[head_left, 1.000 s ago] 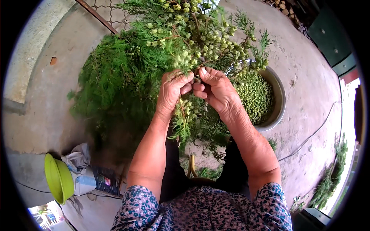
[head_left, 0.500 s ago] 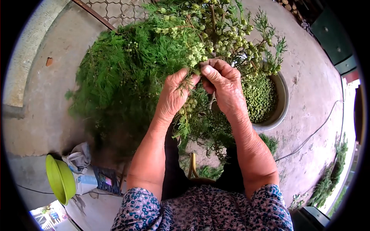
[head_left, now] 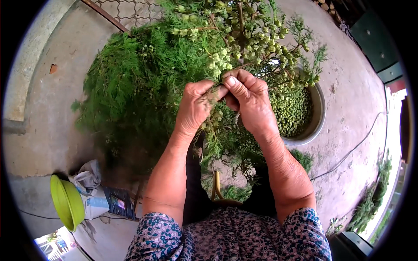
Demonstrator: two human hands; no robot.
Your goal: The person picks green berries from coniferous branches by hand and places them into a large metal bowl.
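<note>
Cone-laden branch (head_left: 241, 19) is filling the upper middle of the frame, its pale green cones (head_left: 220, 60) clustering just above two hands working near the centre. The left hand (head_left: 191, 111) is curling thumb and fingers inward, apparently gripping part of the branch, though blur is hiding exactly which part. Beside it, the right hand (head_left: 253, 102) is pressing thumb against forefinger; whether anything is sitting inside that pinch cannot be told. For clean work, the left grip should be bracing the branch close to the pinch, so that the light growth is not whipping about, while the right fingertips should be taking hold low and twisting gently rather than tugging at the whole spray. Hanging foliage (head_left: 213, 124) is dangling just below the hands, so the wrists should be staying clear of it. Right of centre, a grey metal basin (head_left: 321, 117) is holding many small green cones (head_left: 292, 114); the right forearm should be passing its rim without knocking it. Left of centre, a heap of feathery greenery (head_left: 124, 82) is spreading wide.
</note>
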